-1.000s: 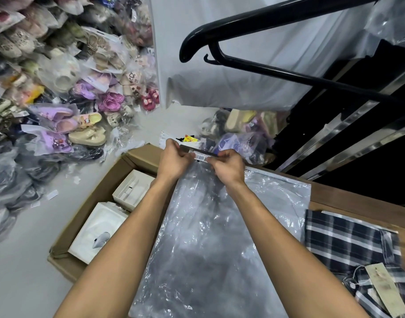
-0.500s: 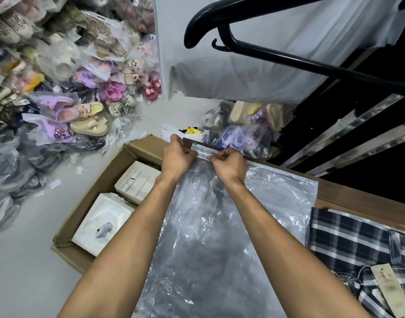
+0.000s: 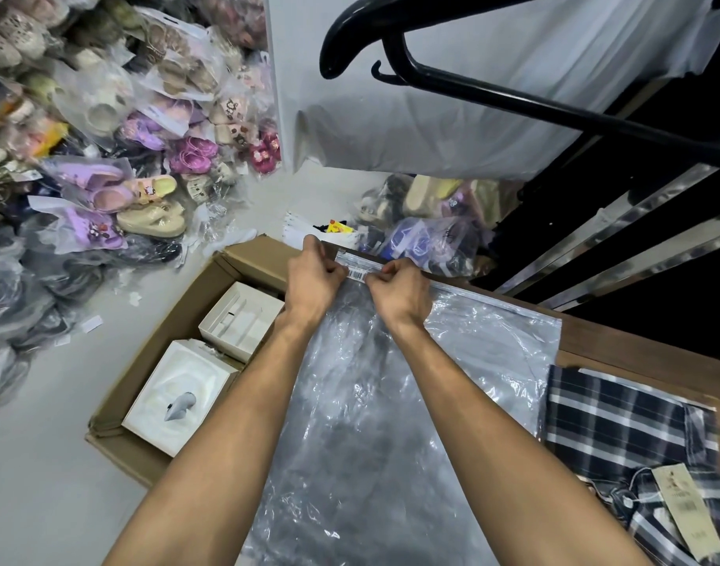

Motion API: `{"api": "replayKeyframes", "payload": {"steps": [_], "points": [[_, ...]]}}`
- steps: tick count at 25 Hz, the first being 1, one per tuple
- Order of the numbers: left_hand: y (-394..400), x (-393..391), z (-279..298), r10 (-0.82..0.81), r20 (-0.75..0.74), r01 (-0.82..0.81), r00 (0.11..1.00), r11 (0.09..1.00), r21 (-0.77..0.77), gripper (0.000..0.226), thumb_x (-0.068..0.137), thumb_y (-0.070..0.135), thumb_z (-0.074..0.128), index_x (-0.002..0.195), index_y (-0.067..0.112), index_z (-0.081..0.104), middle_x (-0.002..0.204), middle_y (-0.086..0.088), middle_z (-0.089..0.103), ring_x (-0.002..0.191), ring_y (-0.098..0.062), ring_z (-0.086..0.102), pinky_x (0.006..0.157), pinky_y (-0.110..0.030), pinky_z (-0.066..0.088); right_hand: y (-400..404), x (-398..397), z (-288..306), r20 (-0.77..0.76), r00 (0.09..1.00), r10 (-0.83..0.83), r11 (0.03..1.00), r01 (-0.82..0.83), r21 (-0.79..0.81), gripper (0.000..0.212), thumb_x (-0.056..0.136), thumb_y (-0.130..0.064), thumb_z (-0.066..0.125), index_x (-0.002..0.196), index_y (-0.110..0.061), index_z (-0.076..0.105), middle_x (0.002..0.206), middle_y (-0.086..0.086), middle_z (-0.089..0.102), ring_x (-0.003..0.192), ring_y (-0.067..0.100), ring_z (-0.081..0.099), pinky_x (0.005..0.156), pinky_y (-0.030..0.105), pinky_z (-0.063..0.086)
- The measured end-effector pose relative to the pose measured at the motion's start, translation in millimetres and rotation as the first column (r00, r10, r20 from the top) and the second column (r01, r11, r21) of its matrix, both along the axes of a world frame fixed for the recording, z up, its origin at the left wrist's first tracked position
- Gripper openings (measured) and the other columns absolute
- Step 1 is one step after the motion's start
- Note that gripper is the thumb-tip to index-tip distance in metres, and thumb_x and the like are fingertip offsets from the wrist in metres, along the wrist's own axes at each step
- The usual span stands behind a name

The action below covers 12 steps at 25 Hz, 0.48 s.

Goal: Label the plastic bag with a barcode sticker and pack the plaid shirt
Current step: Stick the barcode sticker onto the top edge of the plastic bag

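A clear plastic bag [image 3: 374, 422] lies flat on the wooden table, its zip edge at the far end. A small white barcode sticker [image 3: 357, 274] sits at that far edge, between my two hands. My left hand [image 3: 315, 279] pinches the sticker's left end and my right hand [image 3: 399, 294] pinches its right end, both pressed against the bag. The dark plaid shirt [image 3: 632, 447] with a paper tag [image 3: 687, 512] lies on the table at the right, beside the bag.
An open cardboard box [image 3: 154, 349] with white boxes inside stands on the floor at the left. Bagged sandals [image 3: 105, 165] are piled further left. A black hanger [image 3: 493, 87] and white garment hang ahead. More bagged shoes [image 3: 427, 234] lie beyond the table.
Both hands stayed at the bag's far edge with the sticker between them; the sticker has come down closer onto the bag. The camera shifted slightly.
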State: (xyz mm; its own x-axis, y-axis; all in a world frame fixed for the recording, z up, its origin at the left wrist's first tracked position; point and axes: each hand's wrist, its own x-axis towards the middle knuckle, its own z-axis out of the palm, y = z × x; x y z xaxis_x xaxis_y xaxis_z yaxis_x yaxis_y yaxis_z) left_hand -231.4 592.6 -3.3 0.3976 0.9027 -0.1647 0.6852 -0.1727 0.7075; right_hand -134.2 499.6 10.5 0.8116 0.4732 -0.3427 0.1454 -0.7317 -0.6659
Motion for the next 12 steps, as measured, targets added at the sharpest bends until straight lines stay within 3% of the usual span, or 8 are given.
{"api": "replayKeyframes", "payload": {"steps": [4,9,12], "points": [[-2,2,-1,-0.033,-0.007,0.033,0.999,0.999,0.01,0.03,0.08,0.006,0.067,0.087,0.013,0.039,0.075,-0.006,0.071,0.062,-0.012,0.057,0.048,-0.013,0.036,1,-1,-3,0.012,1.0,0.004,1.0,-0.004,-0.007,0.018,0.08,-0.03,0.073,0.094,-0.024,0.064,0.095,0.0,0.077,0.099,0.026,0.07,0.079,0.035,0.056],[5,-1,-4,-0.018,-0.012,0.018,1.0,1.0,-0.024,0.036,0.077,0.013,0.078,0.088,0.011,0.044,0.081,-0.01,0.066,0.072,-0.025,0.058,0.051,-0.021,0.031,-1,0,0,0.045,0.999,0.008,1.0,-0.007,-0.025,0.027,0.081,-0.029,0.075,0.099,-0.018,0.059,0.096,0.005,0.075,0.094,0.029,0.069,0.073,0.033,0.052],[15,-5,-4,0.004,-0.016,-0.006,1.0,0.995,-0.097,0.044,0.07,0.02,0.087,0.081,0.014,0.044,0.082,-0.008,0.064,0.073,-0.025,0.055,0.054,-0.026,0.033,-3,5,0,0.016,1.0,-0.004,1.0,0.004,-0.007,0.028,0.077,-0.03,0.079,0.092,-0.02,0.057,0.092,0.004,0.074,0.089,0.027,0.068,0.072,0.033,0.053]]}}
